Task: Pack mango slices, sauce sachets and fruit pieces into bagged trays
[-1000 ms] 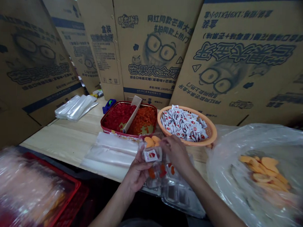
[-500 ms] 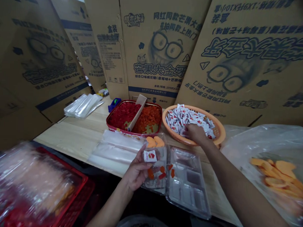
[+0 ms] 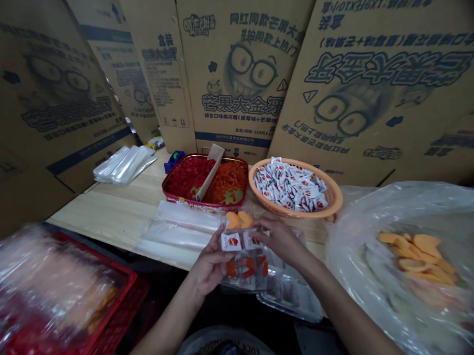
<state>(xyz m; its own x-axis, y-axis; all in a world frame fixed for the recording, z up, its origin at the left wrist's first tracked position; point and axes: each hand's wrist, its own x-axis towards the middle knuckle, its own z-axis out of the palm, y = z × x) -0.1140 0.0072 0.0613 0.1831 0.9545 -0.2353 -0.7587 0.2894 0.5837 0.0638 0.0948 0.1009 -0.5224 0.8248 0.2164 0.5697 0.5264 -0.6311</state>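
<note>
My left hand (image 3: 209, 263) is shut on the edge of a clear plastic compartment tray (image 3: 246, 281), which holds orange dried mango slices (image 3: 235, 220) and small red-orange pieces (image 3: 249, 268). A white sachet (image 3: 231, 242) lies against my left fingers. My right hand (image 3: 278, 240) pinches a second white sachet (image 3: 252, 241) just beside the first. Behind my hands, an orange basket (image 3: 294, 187) is heaped with several similar sachets. The tray's other half (image 3: 291, 299) lies flat beyond my right wrist, partly hidden by my forearm.
A red tin (image 3: 205, 180) with a cardboard divider holds diced red and orange fruit. Flat clear bags (image 3: 179, 232) lie on the wooden table (image 3: 104, 206). A big clear bag of mango slices (image 3: 415, 266) sits right, a red crate (image 3: 62, 290) left, printed cartons behind.
My right hand has come back from the orange basket to the tray, now pinching a second sachet. My left hand has stayed in about the same place, and the view has shifted slightly.
</note>
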